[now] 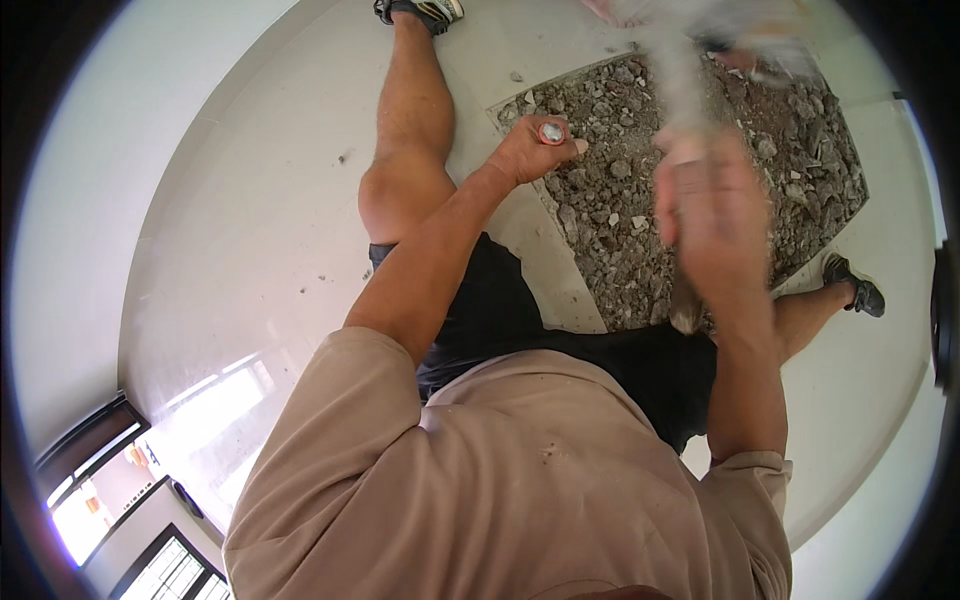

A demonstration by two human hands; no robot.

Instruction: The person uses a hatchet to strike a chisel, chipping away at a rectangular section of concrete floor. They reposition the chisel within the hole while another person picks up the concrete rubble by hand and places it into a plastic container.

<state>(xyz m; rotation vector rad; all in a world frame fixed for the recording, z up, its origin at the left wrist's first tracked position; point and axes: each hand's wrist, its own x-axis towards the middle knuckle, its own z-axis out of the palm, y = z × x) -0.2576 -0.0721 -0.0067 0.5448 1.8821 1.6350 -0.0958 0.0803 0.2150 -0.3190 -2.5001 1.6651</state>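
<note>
My left hand (pixel 530 152) is closed around a chisel (pixel 551 132) at the left edge of a square of broken-up rubble (pixel 620 200). Only the chisel's round metal end and a reddish rim show above my fist; its tip is hidden. My right hand (pixel 718 205), smeared by motion, grips a hammer (pixel 685 302) over the middle of the rubble. The butt of its wooden handle points toward my body. Beyond the fist the hammer is a pale blur, so its head cannot be made out clearly.
Pale glossy floor tiles (pixel 250 220) surround the rubble, with small crumbs scattered on them. My legs spread around it, shoes (pixel 853 285) on either side. Near the far edge, a blurred pinkish shape (pixel 615 10) cannot be made out. Pale walls (pixel 75 200) curve at the sides.
</note>
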